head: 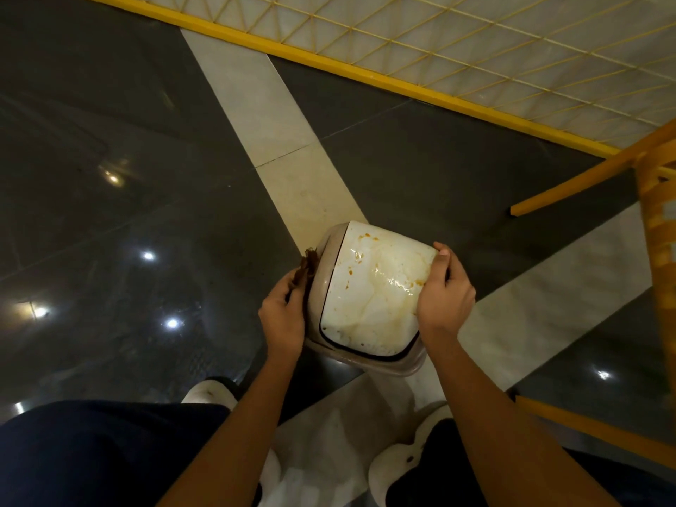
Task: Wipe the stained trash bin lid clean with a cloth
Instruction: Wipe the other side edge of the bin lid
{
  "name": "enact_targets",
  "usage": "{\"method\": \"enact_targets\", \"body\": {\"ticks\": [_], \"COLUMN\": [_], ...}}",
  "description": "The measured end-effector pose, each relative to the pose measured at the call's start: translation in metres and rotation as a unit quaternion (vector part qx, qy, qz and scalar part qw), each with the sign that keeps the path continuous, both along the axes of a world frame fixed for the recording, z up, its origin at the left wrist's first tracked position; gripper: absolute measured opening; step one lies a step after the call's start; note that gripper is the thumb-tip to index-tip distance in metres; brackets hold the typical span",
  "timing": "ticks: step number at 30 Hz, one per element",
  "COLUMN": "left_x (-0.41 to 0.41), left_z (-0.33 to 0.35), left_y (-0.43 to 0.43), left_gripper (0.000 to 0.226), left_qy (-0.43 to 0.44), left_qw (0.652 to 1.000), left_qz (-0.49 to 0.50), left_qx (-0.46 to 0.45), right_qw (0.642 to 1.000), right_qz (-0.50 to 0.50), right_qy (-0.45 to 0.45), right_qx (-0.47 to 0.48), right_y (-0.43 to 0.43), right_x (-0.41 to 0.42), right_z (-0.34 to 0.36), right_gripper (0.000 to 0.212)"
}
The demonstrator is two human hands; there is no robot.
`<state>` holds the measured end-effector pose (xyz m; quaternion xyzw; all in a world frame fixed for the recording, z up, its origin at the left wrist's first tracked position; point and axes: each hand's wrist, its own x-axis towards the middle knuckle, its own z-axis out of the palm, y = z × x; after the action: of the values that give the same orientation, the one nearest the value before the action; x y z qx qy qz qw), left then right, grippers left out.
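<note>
You are holding the stained trash bin lid (369, 290) above the floor (109, 159), in front of your knees. Your right hand (444, 290) is gripping its right edge. Your left hand (283, 316) is closing around a brown cloth (306, 268) against the lid's left rim.

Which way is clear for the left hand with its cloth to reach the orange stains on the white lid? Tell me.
Probably yes, from the left: the left hand holds the brown cloth at the lid's left edge; nothing covers the stains. The right hand grips only the right edge.
</note>
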<state>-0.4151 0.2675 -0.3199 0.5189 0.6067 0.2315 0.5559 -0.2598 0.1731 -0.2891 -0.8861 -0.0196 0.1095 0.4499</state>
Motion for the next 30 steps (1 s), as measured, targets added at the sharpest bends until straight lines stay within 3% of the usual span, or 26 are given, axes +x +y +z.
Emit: {"method": "enact_targets", "body": {"ticks": [7,12,19,26,30], "left_x": [-0.017,-0.007,-0.022,0.026,0.051], "left_z": [-0.010,-0.006,-0.016,0.001,0.004], "left_y": [-0.053,-0.020,-0.028,0.038,0.060], "left_gripper": [0.029,0.016,0.025,0.022,0.023], "left_qy": [-0.009,-0.011,-0.015,0.001,0.010], "left_qw": [0.991,0.997,0.999,0.993,0.989], "left_qz": [0.135,0.078,0.043,-0.111,-0.142], "left_qx": [-0.012,-0.010,-0.019,0.023,0.030], "right_qw": [1.000,1.000,1.000,1.000,1.000], "right_qz": [-0.003,0.002,0.001,0.005,-0.001], "right_qy": [0.004,0.001,0.002,-0.001,0.012], "right_qx": [0.000,-0.001,-0.001,0.002,0.001], "right_y": [-0.001,0.000,0.000,0.000,0.000], "right_x": [0.001,0.001,0.002,0.002,0.003], "right_z": [-0.004,-0.002,-0.003,-0.005,-0.004], "right_gripper": [0.036,0.036,0.036,0.036,0.034]}}
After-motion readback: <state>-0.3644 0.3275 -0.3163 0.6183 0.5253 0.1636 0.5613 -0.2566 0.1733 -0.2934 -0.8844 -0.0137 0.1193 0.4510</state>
